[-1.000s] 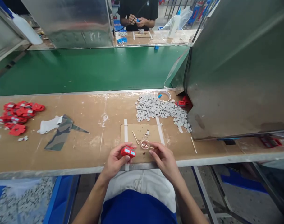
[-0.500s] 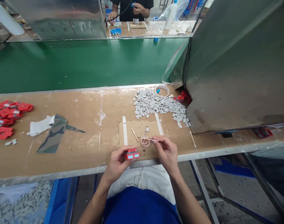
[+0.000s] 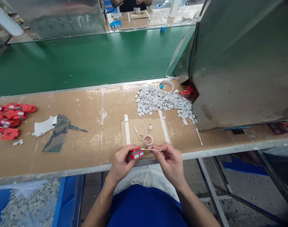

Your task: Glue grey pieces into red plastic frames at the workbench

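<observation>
My left hand [image 3: 122, 162] grips a small red toy vehicle body [image 3: 136, 153] with light blue windows, close to the table's front edge. Between the thumb and fingers of my right hand [image 3: 170, 160] is a cotton swab [image 3: 146, 149], its tip at the right side of the toy; whether it touches cannot be made out. Just beyond lies a small round cup [image 3: 148, 140] with some liquid in it. Another swab [image 3: 137, 133] and a single grey piece [image 3: 150, 127] rest on the taped cardboard sheet [image 3: 131, 124].
A heap of small grey pieces [image 3: 155, 99] and a tape roll [image 3: 166, 86] sit behind the cardboard. Red toy bodies [image 3: 10, 135] are piled at left near a camouflage cloth [image 3: 55, 135]. A metal panel [image 3: 240, 69] stands at right. Across the green belt [image 3: 87, 60] is another person.
My right hand has brought the swab from the cup towards me to the red toy. The left hand still holds the toy. The view has shifted slightly.
</observation>
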Tool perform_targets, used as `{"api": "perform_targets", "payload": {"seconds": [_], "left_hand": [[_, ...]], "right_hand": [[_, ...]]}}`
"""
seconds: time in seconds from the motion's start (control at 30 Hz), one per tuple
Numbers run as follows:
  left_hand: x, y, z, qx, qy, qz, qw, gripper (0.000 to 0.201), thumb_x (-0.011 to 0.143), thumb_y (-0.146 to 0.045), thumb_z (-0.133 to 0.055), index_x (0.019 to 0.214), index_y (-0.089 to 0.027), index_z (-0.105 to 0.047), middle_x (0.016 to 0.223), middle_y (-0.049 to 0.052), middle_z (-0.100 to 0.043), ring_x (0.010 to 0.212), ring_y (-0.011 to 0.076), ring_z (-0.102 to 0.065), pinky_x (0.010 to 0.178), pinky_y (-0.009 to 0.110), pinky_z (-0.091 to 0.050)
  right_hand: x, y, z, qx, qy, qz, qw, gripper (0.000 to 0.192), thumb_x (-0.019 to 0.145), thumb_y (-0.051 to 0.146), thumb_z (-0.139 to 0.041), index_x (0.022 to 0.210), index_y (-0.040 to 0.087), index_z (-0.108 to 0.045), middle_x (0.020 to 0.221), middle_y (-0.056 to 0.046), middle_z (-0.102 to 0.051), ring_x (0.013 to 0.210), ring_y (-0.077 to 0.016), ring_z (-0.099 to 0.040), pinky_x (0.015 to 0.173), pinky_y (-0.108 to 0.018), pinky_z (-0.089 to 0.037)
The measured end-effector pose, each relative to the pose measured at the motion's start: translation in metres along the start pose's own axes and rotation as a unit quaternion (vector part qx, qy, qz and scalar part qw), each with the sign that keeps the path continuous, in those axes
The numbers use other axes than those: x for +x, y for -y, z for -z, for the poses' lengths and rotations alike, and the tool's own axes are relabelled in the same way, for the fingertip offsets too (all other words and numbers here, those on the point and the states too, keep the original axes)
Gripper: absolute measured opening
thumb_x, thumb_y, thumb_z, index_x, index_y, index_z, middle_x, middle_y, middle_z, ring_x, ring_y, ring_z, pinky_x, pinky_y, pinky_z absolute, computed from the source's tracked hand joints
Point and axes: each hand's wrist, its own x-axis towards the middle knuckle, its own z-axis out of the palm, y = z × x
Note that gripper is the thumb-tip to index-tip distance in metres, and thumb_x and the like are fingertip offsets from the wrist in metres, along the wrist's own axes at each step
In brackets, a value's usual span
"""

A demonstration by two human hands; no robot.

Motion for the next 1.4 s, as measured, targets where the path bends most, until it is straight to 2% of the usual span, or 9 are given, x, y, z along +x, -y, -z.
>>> {"api": "perform_targets", "payload": {"seconds": [0.27, 0.6, 0.77, 0.93, 1.03, 1.13, 1.2, 1.3, 1.4], "left_hand": [[0.002, -0.003, 0.000, -0.015, 0.004, 0.006, 1.000, 0.025, 0.095, -0.030, -0.071, 0.116, -0.018, -0.073, 0.115, 0.014, -0.080, 0.102, 0.0238, -0.078, 0.087, 0.031, -0.063], [0.000, -0.001, -0.001, -0.015, 0.006, 0.011, 1.000, 0.025, 0.094, -0.027, -0.072, 0.118, -0.019, -0.074, 0.119, 0.015, -0.080, 0.105, 0.0257, -0.078, 0.091, 0.035, -0.063], [-0.002, 0.001, -0.002, -0.022, 0.005, 0.022, 0.999, 0.026, 0.094, -0.025, -0.071, 0.119, -0.019, -0.073, 0.120, 0.014, -0.081, 0.104, 0.0247, -0.079, 0.091, 0.033, -0.064], [-0.002, 0.001, -0.001, -0.038, 0.003, 0.039, 0.999, 0.024, 0.093, -0.024, -0.072, 0.117, -0.020, -0.071, 0.121, 0.013, -0.081, 0.105, 0.0238, -0.080, 0.088, 0.031, -0.064], [-0.001, 0.001, 0.000, -0.049, 0.001, 0.040, 0.998, 0.023, 0.093, -0.027, -0.073, 0.115, -0.020, -0.072, 0.121, 0.013, -0.081, 0.106, 0.0245, -0.080, 0.088, 0.030, -0.065], [-0.001, 0.002, 0.001, -0.059, 0.001, 0.043, 0.997, 0.024, 0.092, -0.027, -0.074, 0.115, -0.020, -0.073, 0.120, 0.013, -0.082, 0.103, 0.0244, -0.081, 0.086, 0.030, -0.066], [0.000, 0.003, 0.001, -0.060, 0.000, 0.045, 0.997, 0.024, 0.092, -0.026, -0.074, 0.115, -0.020, -0.073, 0.120, 0.012, -0.082, 0.102, 0.0242, -0.081, 0.085, 0.030, -0.066], [0.001, 0.004, 0.002, -0.055, 0.001, 0.039, 0.998, 0.025, 0.091, -0.023, -0.073, 0.116, -0.021, -0.073, 0.119, 0.011, -0.083, 0.100, 0.0233, -0.082, 0.084, 0.028, -0.066], [0.001, 0.003, 0.003, -0.054, 0.002, 0.032, 0.998, 0.024, 0.091, -0.022, -0.073, 0.115, -0.021, -0.074, 0.117, 0.010, -0.083, 0.098, 0.0222, -0.082, 0.081, 0.026, -0.066]], "right_hand": [[0.003, -0.003, -0.013, -0.022, 0.037, 0.032, 0.999, 0.015, 0.100, 0.034, -0.068, 0.089, 0.024, -0.072, 0.087, -0.006, -0.082, 0.082, -0.0224, -0.081, 0.073, -0.031, -0.065], [0.004, 0.002, -0.012, -0.056, 0.044, 0.046, 0.996, 0.007, 0.097, 0.024, -0.070, 0.091, 0.025, -0.072, 0.087, -0.004, -0.082, 0.080, -0.0209, -0.080, 0.072, -0.030, -0.065], [0.006, 0.006, 0.002, -0.062, 0.010, 0.046, 0.997, 0.007, 0.098, 0.027, -0.069, 0.092, 0.025, -0.073, 0.090, -0.005, -0.081, 0.083, -0.0223, -0.079, 0.077, -0.034, -0.064], [0.017, -0.007, 0.015, -0.115, -0.038, 0.055, 0.991, 0.010, 0.098, 0.029, -0.069, 0.089, 0.026, -0.073, 0.093, -0.007, -0.077, 0.089, -0.0235, -0.074, 0.080, -0.037, -0.060], [0.019, -0.017, 0.010, -0.135, -0.005, 0.051, 0.989, 0.011, 0.099, 0.030, -0.067, 0.092, 0.026, -0.074, 0.097, -0.007, -0.075, 0.090, -0.0231, -0.073, 0.079, -0.036, -0.060], [0.020, -0.023, 0.008, -0.149, 0.045, 0.061, 0.986, 0.018, 0.101, 0.036, -0.065, 0.113, 0.027, -0.074, 0.115, -0.010, -0.073, 0.106, -0.0260, -0.072, 0.089, -0.039, -0.060], [0.030, -0.026, 0.018, -0.169, 0.045, 0.088, 0.981, 0.026, 0.103, 0.038, -0.060, 0.125, 0.027, -0.070, 0.124, -0.012, -0.071, 0.114, -0.0276, -0.069, 0.093, -0.041, -0.058], [0.069, -0.033, 0.050, -0.249, -0.011, 0.121, 0.961, 0.022, 0.106, 0.031, -0.052, 0.114, 0.025, -0.071, 0.110, -0.010, -0.073, 0.101, -0.0259, -0.070, 0.085, -0.038, -0.057], [0.124, -0.046, 0.080, -0.391, 0.024, 0.120, 0.912, 0.019, 0.103, 0.021, -0.052, 0.109, 0.022, -0.070, 0.106, -0.010, -0.072, 0.093, -0.0247, -0.068, 0.083, -0.036, -0.055]]}}
